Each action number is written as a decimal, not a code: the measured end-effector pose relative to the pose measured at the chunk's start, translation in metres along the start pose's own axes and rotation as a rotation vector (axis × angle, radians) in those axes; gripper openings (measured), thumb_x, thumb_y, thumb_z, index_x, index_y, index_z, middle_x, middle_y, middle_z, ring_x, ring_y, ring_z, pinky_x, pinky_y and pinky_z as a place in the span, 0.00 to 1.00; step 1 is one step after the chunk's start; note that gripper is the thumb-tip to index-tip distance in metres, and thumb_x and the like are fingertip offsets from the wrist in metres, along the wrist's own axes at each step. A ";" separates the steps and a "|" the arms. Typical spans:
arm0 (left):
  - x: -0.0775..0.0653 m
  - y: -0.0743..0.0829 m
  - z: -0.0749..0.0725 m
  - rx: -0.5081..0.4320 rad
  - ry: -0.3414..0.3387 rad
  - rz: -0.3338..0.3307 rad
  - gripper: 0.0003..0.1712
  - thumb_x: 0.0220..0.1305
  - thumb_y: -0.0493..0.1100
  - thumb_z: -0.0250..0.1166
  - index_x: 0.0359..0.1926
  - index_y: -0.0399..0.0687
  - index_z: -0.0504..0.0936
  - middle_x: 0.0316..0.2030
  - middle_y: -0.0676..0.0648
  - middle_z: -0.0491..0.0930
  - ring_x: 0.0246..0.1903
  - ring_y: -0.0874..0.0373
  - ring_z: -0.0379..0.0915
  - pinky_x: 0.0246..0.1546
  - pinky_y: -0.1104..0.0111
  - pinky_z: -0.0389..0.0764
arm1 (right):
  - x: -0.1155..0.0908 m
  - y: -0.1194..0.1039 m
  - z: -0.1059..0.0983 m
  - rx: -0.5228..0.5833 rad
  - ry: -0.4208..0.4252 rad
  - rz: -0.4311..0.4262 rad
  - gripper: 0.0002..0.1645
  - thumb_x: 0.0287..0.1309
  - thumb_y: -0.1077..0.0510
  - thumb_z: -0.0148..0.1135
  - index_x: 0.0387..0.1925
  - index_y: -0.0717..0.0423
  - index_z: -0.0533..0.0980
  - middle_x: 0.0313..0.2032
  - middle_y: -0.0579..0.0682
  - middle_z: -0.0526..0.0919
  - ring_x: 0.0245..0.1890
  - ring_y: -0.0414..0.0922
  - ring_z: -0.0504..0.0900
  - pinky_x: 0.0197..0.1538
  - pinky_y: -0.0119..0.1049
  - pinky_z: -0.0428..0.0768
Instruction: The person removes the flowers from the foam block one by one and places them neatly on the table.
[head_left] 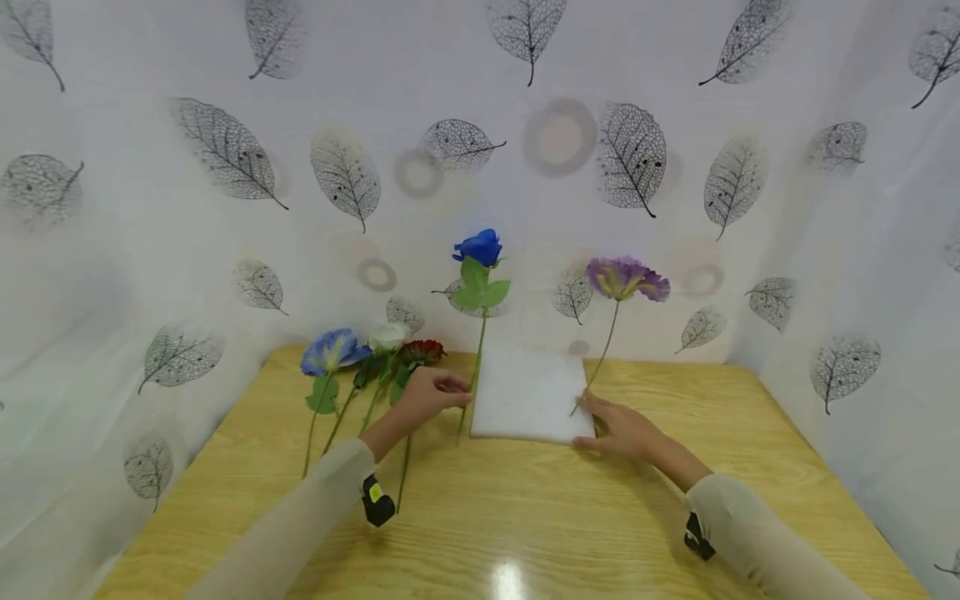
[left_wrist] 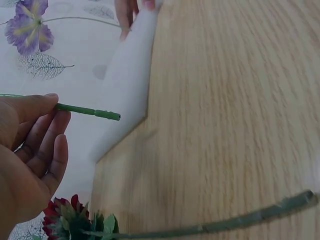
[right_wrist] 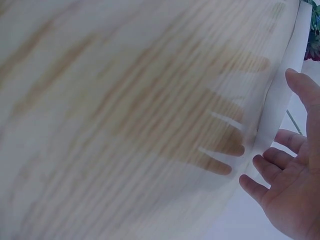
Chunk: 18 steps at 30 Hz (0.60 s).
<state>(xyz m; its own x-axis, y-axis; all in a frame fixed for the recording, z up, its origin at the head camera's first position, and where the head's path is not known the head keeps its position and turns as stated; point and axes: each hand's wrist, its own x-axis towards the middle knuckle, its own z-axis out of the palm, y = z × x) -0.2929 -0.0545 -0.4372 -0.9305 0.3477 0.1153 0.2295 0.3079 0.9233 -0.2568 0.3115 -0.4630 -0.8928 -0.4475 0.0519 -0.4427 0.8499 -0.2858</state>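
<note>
My left hand pinches the stem of a blue rose between thumb and fingers. The rose stands upright beside the left edge of a white foam board, and its cut stem end points down past the fingertips. At the board's right edge is my right hand, thumb and fingers spread apart around the near corner. A purple flower leans to the right, its stem's lower end at the board by the right fingertips. In the right wrist view the right hand's fingers are loosely extended.
Several flowers lie on the wooden table at the left: a light-blue one, a white one and a red one, stems toward me. A leaf-patterned white curtain rises behind the table and along both sides.
</note>
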 end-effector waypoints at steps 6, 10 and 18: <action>-0.013 -0.003 -0.008 -0.007 -0.043 -0.065 0.16 0.54 0.41 0.70 0.42 0.38 0.84 0.33 0.44 0.83 0.35 0.44 0.81 0.39 0.49 0.80 | 0.000 -0.001 0.000 0.000 0.002 0.010 0.51 0.52 0.28 0.57 0.68 0.55 0.61 0.68 0.59 0.60 0.64 0.61 0.64 0.61 0.57 0.68; -0.017 -0.010 -0.011 0.007 -0.059 -0.084 0.16 0.54 0.40 0.70 0.43 0.36 0.83 0.33 0.42 0.83 0.35 0.41 0.80 0.38 0.50 0.81 | -0.001 -0.003 -0.001 -0.004 -0.005 0.011 0.51 0.52 0.29 0.56 0.68 0.55 0.61 0.68 0.59 0.59 0.64 0.62 0.64 0.62 0.58 0.67; -0.023 -0.018 -0.018 0.040 -0.113 -0.112 0.14 0.55 0.40 0.69 0.41 0.35 0.83 0.30 0.45 0.83 0.31 0.51 0.81 0.36 0.55 0.82 | -0.001 -0.002 -0.001 0.012 0.001 0.011 0.50 0.53 0.30 0.58 0.68 0.57 0.61 0.68 0.60 0.59 0.65 0.62 0.63 0.62 0.59 0.66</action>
<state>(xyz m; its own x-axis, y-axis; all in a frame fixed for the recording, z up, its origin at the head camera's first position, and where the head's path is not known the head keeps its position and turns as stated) -0.2806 -0.0835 -0.4496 -0.9134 0.4060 -0.0310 0.1397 0.3841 0.9127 -0.2551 0.3104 -0.4610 -0.8975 -0.4382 0.0502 -0.4322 0.8511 -0.2980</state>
